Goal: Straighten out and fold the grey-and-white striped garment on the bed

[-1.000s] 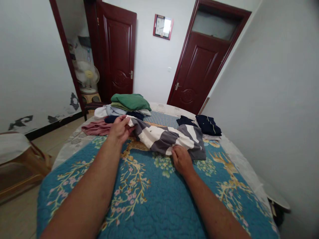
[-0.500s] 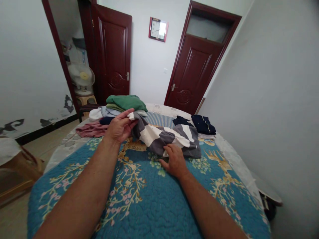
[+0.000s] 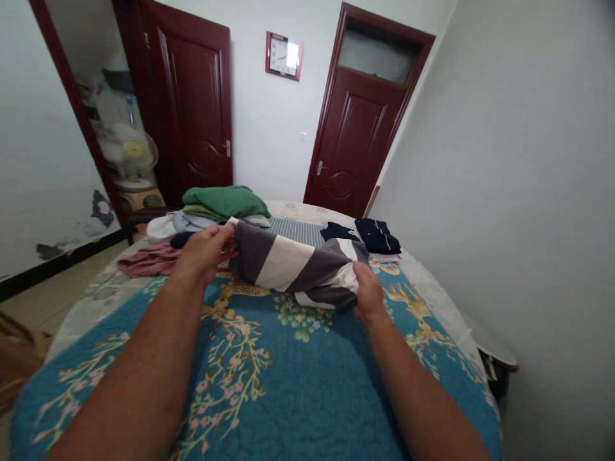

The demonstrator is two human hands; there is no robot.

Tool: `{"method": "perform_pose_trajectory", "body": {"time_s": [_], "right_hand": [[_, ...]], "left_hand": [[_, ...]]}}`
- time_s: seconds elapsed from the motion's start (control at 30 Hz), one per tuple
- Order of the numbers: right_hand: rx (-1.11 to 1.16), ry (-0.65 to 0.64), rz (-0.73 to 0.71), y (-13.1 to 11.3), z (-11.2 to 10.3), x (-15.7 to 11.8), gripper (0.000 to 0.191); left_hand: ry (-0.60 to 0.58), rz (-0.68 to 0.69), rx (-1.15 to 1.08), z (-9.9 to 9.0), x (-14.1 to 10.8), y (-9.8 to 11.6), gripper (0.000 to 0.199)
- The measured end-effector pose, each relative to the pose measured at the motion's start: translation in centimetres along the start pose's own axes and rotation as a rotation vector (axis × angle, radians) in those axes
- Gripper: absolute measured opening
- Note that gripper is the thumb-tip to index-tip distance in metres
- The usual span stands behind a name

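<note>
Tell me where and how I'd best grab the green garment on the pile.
Probably pinch the green garment at its right end, coming from the right and slightly above. It lies on top with nothing over it, and that end extends past the paler green cloth showing under its left part, so you'd likely catch one piece only.

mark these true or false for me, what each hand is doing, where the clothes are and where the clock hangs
1. The left hand grips the striped garment. True.
2. The right hand is empty. False: the right hand grips the striped garment too.
3. The green garment lies on top of a pile. True.
4. The wall clock is right of both doors. False: the wall clock hangs between the left door and the right door.
5. The pink garment is left of the striped garment. True.
</note>
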State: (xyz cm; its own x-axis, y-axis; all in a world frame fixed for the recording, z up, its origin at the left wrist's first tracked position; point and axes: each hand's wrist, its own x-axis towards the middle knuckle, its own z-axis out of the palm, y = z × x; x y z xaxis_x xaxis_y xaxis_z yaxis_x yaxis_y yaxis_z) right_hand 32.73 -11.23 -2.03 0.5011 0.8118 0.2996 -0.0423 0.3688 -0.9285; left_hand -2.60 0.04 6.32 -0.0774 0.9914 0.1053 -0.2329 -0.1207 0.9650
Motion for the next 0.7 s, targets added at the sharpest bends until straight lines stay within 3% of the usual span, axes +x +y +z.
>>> {"method": "perform_pose_trajectory", "body": {"time_s": [0.13,0.3,0.4,0.5,0.6,0.7], "right_hand": [[0.259,0.039,0.245,1.5,0.1,1.4,0.032],[0.268,-0.025,0.313,2.5,0.4,1.0,0.032],[0.315,-0.101,0.288,0.9,0.2,0.9,0.035],[0.385,-0.158,0.269,-1.6,-0.5,1.1,0.038],[0.428,-0.203,0.262,-3.7,-1.4,1.2,0.039],[0.441,-0.212,0.259,-4.3,-1.8,1.6,0.040]], "left_hand": [[0.054,-0.027,0.196,-0.2,0.5,-2.1,0.033],[0.127,0.005,0.187,-0.1,1.1,-4.5,0.032],[0.163,0.118,0.218,-0.4,1.4,-4.1,0.033],[0.091,0.229,0.255,-0.9,1.3,-2.7,0.035],[-0.035,0.251,0.178,-0.7,0.7,-1.5,0.033],[-0.055,0.231,0.075,0.2,0.2,-1.2,0.028]]}}
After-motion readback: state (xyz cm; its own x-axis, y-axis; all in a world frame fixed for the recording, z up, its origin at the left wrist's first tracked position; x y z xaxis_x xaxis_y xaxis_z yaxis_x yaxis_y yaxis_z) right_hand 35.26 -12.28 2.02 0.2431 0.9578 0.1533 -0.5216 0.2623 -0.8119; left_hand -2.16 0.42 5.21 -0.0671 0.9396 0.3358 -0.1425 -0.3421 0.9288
